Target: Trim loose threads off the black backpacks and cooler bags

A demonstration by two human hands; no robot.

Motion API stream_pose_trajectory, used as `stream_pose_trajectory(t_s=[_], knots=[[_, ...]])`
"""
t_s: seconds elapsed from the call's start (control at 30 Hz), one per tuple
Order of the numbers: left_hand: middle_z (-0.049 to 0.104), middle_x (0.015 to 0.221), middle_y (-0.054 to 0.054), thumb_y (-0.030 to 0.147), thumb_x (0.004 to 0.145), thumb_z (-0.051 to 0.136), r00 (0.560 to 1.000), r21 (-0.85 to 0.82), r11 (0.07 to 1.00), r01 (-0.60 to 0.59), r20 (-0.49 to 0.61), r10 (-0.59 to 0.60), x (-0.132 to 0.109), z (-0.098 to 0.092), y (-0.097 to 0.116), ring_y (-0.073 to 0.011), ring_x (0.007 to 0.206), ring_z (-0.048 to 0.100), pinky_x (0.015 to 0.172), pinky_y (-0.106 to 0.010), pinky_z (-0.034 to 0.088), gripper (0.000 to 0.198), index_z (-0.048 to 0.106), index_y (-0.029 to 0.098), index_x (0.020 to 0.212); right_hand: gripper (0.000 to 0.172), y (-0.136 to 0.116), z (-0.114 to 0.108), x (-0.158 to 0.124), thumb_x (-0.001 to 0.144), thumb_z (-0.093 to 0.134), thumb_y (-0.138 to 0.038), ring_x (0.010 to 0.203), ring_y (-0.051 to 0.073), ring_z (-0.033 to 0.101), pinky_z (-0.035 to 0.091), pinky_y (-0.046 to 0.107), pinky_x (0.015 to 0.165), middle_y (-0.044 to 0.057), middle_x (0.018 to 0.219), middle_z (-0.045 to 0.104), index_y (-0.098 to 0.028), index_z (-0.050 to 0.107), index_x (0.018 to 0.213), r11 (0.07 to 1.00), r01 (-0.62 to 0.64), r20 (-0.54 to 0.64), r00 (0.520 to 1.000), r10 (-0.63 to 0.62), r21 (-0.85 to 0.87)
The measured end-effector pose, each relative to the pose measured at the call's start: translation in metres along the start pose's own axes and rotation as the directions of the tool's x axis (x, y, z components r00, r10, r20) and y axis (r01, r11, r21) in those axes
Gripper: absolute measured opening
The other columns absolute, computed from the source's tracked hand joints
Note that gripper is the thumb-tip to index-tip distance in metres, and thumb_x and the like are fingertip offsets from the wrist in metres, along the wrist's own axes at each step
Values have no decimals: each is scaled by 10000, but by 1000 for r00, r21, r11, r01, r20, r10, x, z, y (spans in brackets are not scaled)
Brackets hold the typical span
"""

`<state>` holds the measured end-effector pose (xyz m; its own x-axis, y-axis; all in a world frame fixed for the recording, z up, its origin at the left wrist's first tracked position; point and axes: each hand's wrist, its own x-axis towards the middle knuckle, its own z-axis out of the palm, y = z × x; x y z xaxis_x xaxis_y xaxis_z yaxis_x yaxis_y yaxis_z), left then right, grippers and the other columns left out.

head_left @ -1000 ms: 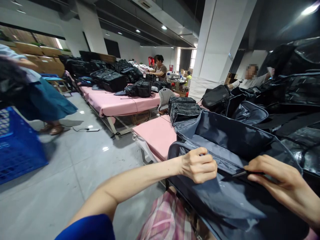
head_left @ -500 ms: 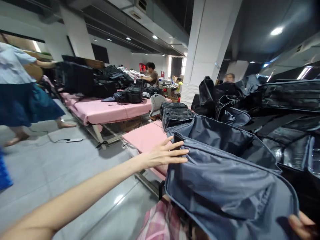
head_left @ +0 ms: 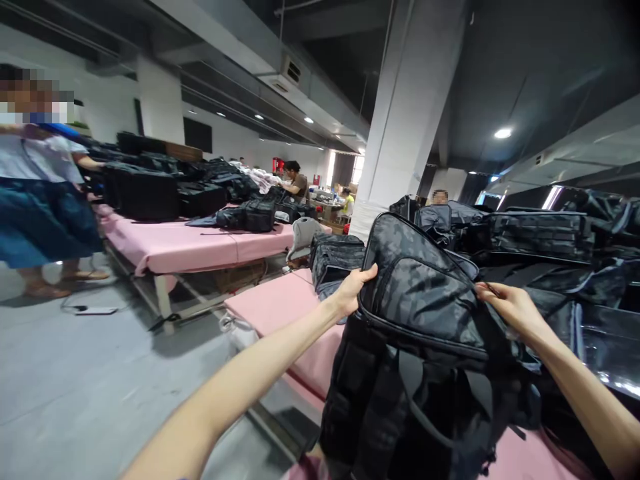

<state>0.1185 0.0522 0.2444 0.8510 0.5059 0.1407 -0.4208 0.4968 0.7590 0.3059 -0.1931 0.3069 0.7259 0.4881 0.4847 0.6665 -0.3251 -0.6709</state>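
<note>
A dark camouflage backpack (head_left: 420,387) stands in front of me, its straps and webbing on the near side. Its rounded top panel (head_left: 420,287) is raised above the body. At the left edge of this panel my left hand (head_left: 351,291) is closed, thumb on the camouflage face and fingers hidden behind. My right hand (head_left: 507,307) pinches at the panel's right edge; whether it has fabric, piping or a zipper pull between the fingertips cannot be made out. The grey lining is turned away from me.
The bag is at a pink-covered table (head_left: 265,307). Another camouflage bag (head_left: 337,257) sits behind it. Piled bags (head_left: 540,233) crowd the right side. Across the aisle, a second pink table (head_left: 200,247) carries black bags. A person (head_left: 45,180) stands at left; a power strip (head_left: 95,311) lies on the floor.
The bag's grey inside faced me before; now its camouflage outside does, with the panel lifted. My left hand went from spread fingers to a grip. My right hand rose from the lower right corner.
</note>
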Motion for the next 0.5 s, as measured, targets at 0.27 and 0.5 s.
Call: stream_pose_trajectory(t_s=[0.27,0.5], knots=[[716,743,-98,272,762,707,1000,-74,997,23,18,-22,-9,-7,2,-185,640,687,727,-321,577,261,649,69,916,441,-31,49,43,568,631,-579,483,124,452,274,230,453,10,526,542,-140,635,606,992,84,173,983,-67,-94],[705,675,-86,323,784,679,988,-40,990,136,75,-133,8,2,1,-173,588,671,643,-282,559,255,648,71,801,292,-111,87,28,767,542,-431,676,188,558,313,252,548,55,713,627,-165,651,818,875,323,7,939,-344,-361]])
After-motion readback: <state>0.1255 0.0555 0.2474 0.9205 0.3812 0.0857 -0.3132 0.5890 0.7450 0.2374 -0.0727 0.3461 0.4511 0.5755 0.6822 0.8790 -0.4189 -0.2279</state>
